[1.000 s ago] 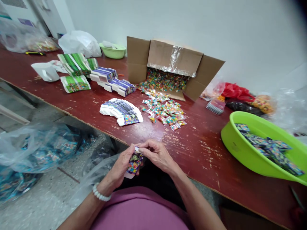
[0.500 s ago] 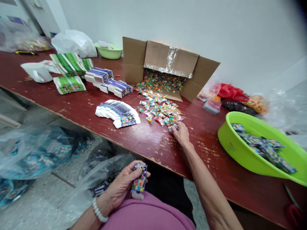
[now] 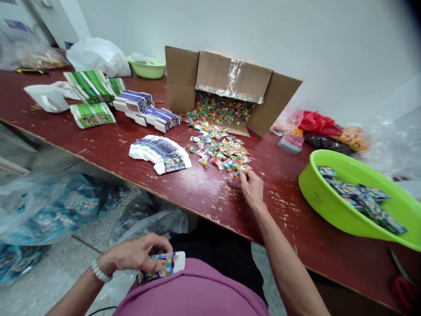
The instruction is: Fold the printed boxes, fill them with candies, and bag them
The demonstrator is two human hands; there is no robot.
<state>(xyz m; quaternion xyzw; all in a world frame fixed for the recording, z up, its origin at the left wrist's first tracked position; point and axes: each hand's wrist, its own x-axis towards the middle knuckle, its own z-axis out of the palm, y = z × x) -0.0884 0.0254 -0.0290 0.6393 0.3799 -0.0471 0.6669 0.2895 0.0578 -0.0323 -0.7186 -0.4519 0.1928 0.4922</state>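
Note:
My left hand (image 3: 141, 254) is low by my lap, its fingers closed round a small printed candy box (image 3: 168, 265). That box lies on its side with a white end flap sticking out to the right. At the near edge of the candy heap, my right hand (image 3: 252, 188) pinches a small clear candy packet (image 3: 235, 175), slightly blurred. Beyond it lies the heap of wrapped candy packets (image 3: 226, 151), spilling out of an open cardboard box (image 3: 184, 79). Left of the heap, flat printed cartons (image 3: 161, 151) are fanned out on the red table (image 3: 204, 197).
A green basin (image 3: 322, 206) with filled boxes stands at the right. Red-handled scissors (image 3: 403, 285) lie near the right front edge. Bundled purple cartons (image 3: 161, 119), green cartons (image 3: 94, 116) and a white mug (image 3: 48, 98) stand at the left. Plastic bags (image 3: 66, 210) lie on the floor.
My left hand has moved left and down, tipping the candy box from upright onto its side. My right hand has drawn slightly back from the heap with a packet at its fingertips.

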